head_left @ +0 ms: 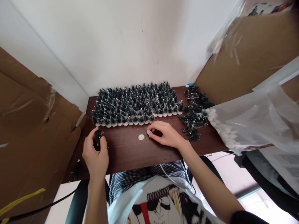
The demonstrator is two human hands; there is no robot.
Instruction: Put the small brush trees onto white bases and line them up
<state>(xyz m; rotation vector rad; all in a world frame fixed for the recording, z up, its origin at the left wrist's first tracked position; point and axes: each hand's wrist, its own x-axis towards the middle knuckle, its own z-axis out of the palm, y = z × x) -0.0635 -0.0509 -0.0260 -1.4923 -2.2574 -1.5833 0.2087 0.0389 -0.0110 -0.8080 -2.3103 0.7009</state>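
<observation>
At the left of the table, my left hand is curled with a small dark miniature Christmas tree between thumb and fingers. My right hand, near the middle, pinches a round white base by its edge. Just left of that lies another white base, flat on the brown wood, with a small mark at its centre. Behind both hands, rows of frosted miniature trees stand upright on white bases, packed close together. The front row is shorter and stops near my right fingers.
Loose trees without visible bases lie heaped at the right of the table. A clear plastic bag spills white bases beside them. Cardboard boxes flank the left side, more cardboard the right. A white wall stands behind.
</observation>
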